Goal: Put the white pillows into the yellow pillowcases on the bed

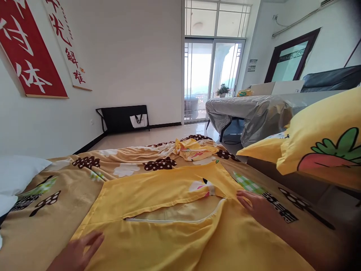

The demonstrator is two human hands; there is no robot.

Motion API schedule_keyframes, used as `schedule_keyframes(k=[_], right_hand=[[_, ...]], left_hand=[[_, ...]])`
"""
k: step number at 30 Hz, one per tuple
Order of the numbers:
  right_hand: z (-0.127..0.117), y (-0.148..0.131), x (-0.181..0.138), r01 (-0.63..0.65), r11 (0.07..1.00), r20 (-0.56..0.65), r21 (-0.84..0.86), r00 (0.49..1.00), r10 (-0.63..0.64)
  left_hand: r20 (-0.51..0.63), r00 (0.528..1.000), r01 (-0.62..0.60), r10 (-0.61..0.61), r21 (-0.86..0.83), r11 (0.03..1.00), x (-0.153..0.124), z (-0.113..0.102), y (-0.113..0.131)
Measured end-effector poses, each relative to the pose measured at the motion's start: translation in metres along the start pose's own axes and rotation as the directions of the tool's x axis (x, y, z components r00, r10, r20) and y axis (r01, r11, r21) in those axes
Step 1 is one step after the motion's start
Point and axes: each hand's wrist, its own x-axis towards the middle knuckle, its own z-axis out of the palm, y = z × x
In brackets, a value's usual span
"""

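A yellow pillowcase [135,194] lies spread over the bed, with part of a white and pink cartoon print at its far side. Its white zip [180,221] is undone, so the slit gapes and shows the paler inside of the fabric. By the case's left edge, my left hand [80,251] is low in the view, thumb and fingers apart and holding nothing. At the right edge, near the end of the zip, my right hand [254,206] rests with its fingers stretched out against the cloth.
Beneath is a tan patterned blanket [67,199], with a crumpled yellow cloth [194,149] at its far edge. Yellow pillows [327,131] with a carrot print stand at right, a white pillow [22,175] at left. Behind is a plastic-covered table [239,105].
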Motion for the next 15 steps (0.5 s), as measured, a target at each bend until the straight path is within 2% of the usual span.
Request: schedule_keyframes(k=[2,3,5,6,7,9,10,12,14,15], right_hand=[[0.008,-0.032,0.043,0.07,0.995,-0.006,0.064,0.998,-0.07],[0.017,-0.054,0.062,0.121,0.986,0.042,0.11,0.991,-0.127],[0.041,-0.104,0.09,0.211,0.96,0.169,0.184,0.956,-0.242],[0.055,-0.129,0.1,0.262,0.939,0.238,0.225,0.919,-0.314],[0.07,-0.151,0.108,0.316,0.906,0.317,0.281,0.861,-0.398],[0.096,-0.18,0.121,0.363,0.871,0.4,0.332,0.782,-0.479],[0.107,-0.183,0.128,0.377,0.862,0.432,0.339,0.752,-0.499],[0.12,-0.166,0.143,0.378,0.881,0.46,0.284,0.753,-0.471],[0.122,-0.121,0.161,0.325,0.935,0.441,0.14,0.825,-0.352],[0.119,-0.093,0.169,0.266,0.963,0.413,0.052,0.872,-0.263]], left_hand=[[0.004,1.0,-0.018,0.017,0.058,0.998,0.043,-0.006,0.034],[0.021,0.999,-0.04,0.038,0.107,0.993,0.064,-0.001,0.056],[0.036,0.988,-0.155,0.151,0.162,0.975,0.103,0.023,0.106],[0.051,0.975,-0.223,0.217,0.156,0.962,0.12,0.038,0.129],[0.054,0.955,-0.298,0.293,0.153,0.942,0.136,0.054,0.15],[0.065,0.94,-0.342,0.336,0.135,0.93,0.163,0.081,0.176],[0.062,0.939,-0.344,0.338,0.132,0.93,0.174,0.089,0.179],[0.044,0.954,-0.301,0.298,0.134,0.944,0.194,0.093,0.159],[0.005,0.978,-0.207,0.209,0.157,0.966,0.208,0.085,0.111],[-0.017,0.993,-0.115,0.12,0.191,0.975,0.212,0.078,0.081]])
